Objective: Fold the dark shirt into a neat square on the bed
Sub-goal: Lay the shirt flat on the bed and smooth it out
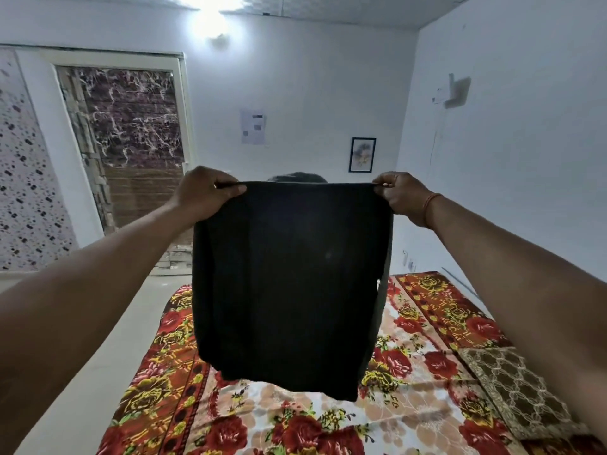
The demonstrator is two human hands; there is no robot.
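The dark shirt [289, 284] hangs in the air in front of me, doubled over and stretched flat between both hands. My left hand [205, 192] pinches its upper left corner and my right hand [399, 195] pinches the upper right corner. The lower edge of the shirt dangles just above the bed [410, 382], which is covered by a red and yellow floral sheet. Part of the collar shows behind the top edge.
A brown patterned pillow [519, 389] lies on the right side of the bed. The pale floor [108, 356] runs along the bed's left side. White walls, a framed picture [362, 155] and a doorway [131, 142] stand beyond.
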